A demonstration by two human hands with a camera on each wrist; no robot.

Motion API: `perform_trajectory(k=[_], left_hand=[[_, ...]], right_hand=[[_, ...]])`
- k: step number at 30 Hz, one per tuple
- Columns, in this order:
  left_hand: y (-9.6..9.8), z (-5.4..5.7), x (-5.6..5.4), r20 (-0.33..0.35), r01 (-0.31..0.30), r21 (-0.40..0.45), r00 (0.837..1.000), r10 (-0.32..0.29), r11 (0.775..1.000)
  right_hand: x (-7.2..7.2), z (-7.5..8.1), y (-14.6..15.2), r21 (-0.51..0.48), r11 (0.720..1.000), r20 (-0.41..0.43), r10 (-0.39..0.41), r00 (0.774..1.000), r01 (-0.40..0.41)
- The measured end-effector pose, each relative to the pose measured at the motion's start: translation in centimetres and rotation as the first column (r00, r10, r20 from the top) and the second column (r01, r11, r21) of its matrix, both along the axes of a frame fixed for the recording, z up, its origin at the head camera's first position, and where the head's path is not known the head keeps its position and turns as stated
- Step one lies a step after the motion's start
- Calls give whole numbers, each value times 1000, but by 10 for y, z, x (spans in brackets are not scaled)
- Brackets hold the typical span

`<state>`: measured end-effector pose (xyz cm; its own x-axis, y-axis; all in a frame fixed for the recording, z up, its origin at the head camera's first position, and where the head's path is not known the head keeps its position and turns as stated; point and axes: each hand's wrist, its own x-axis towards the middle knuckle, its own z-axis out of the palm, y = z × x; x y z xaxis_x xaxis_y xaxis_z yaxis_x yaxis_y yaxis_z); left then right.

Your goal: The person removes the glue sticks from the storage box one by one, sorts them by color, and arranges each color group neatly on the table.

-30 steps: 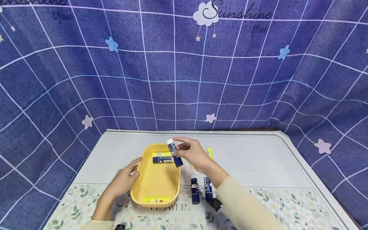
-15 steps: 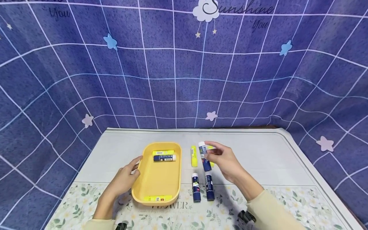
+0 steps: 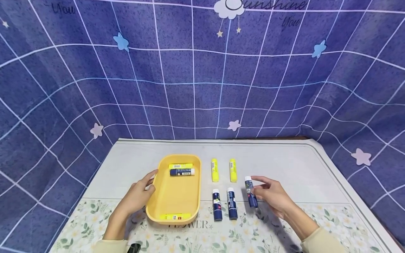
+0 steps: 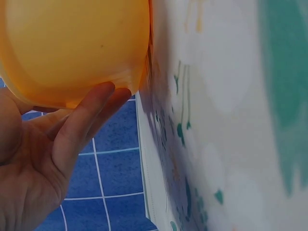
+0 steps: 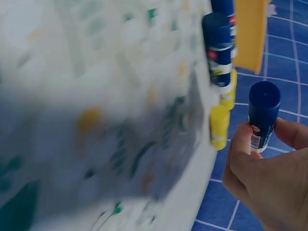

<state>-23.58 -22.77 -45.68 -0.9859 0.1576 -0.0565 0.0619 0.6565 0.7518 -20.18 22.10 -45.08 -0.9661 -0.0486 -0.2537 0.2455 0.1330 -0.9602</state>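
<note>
My left hand (image 3: 135, 197) grips the left rim of a yellow tray (image 3: 174, 196), with its fingers (image 4: 84, 122) against the outer wall in the left wrist view. Inside the tray lie a navy glue stick (image 3: 181, 172) with a white cap and yellow sticks (image 3: 175, 216) at its far and near ends. Between thumb and fingers, my right hand (image 3: 274, 197) pinches another navy glue stick (image 3: 251, 192), white cap pointing away. It is right of two navy glue sticks (image 3: 217, 205) (image 3: 232, 203) lying side by side; whether it touches the table cannot be told.
Two yellow sticks (image 3: 214, 170) (image 3: 233, 170) lie beyond the navy pair, right of the tray. The table (image 3: 284, 165) has a white and floral cover. A dark blue gridded curtain (image 3: 202, 70) stands behind and at both sides.
My right hand has carried the navy glue stick from over the tray, rightward past the yellow sticks, and down beside the navy pair. The left hand stays at the tray's rim.
</note>
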Motion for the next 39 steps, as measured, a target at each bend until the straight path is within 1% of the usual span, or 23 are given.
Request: perform_trajectory(k=[6, 10, 13, 16, 18, 20, 23, 25, 28, 30, 32, 35, 37, 39], left_hand=[[-1, 1, 1, 3, 1, 7, 1000, -1, 1000], [-1, 2, 0, -12, 7, 6, 1000, -7, 1000], [-1, 2, 0, -21, 9, -3, 1000, -9, 1000], [0, 2, 0, -16, 4, -8, 1000, -4, 1000], [0, 2, 0, -13, 3, -11, 1000, -4, 1000], [0, 2, 1, -8, 5, -8, 1000, -5, 1000], [-1, 2, 1, -9, 7, -6, 1000, -7, 1000], [-1, 2, 1, -9, 6, -4, 1000, -6, 1000], [-1, 1, 1, -14, 5, -5, 1000, -5, 1000], [0, 1, 0, -12, 4, -3, 1000, -4, 1000], [1, 0, 0, -12, 5, -1, 1000, -5, 1000], [1, 1, 1, -15, 6, -2, 1000, -6, 1000], [0, 1, 1, -17, 9, -1, 1000, -9, 1000], [-1, 0, 1, -17, 12, -1, 1000, -12, 1000]], right_hand=[[1, -18, 6, 73, 997, 53, -8, 999, 4], [0, -26, 5, 136, 991, 40, 1, 999, -7], [-1, -27, 2, 208, 978, 7, 26, 1000, -27], [-2, -26, 0, 294, 955, -18, 58, 998, -50], [-2, -25, -1, 332, 941, -27, 68, 997, -55], [-2, -24, -1, 355, 933, -28, 70, 997, -55], [-2, -22, -1, 355, 933, -16, 74, 997, -63], [-2, -21, 0, 346, 935, 1, 79, 997, -74], [-3, -18, 3, 355, 930, 32, 88, 996, -94], [-4, -14, 6, 384, 918, 39, 92, 995, -100], [-6, -9, 10, 414, 905, 28, 93, 995, -96], [-12, 3, 14, 416, 906, -33, 105, 994, -82], [-17, 14, 14, 390, 918, -93, 117, 989, -72], [-23, 25, 12, 355, 932, -158, 139, 978, -76]])
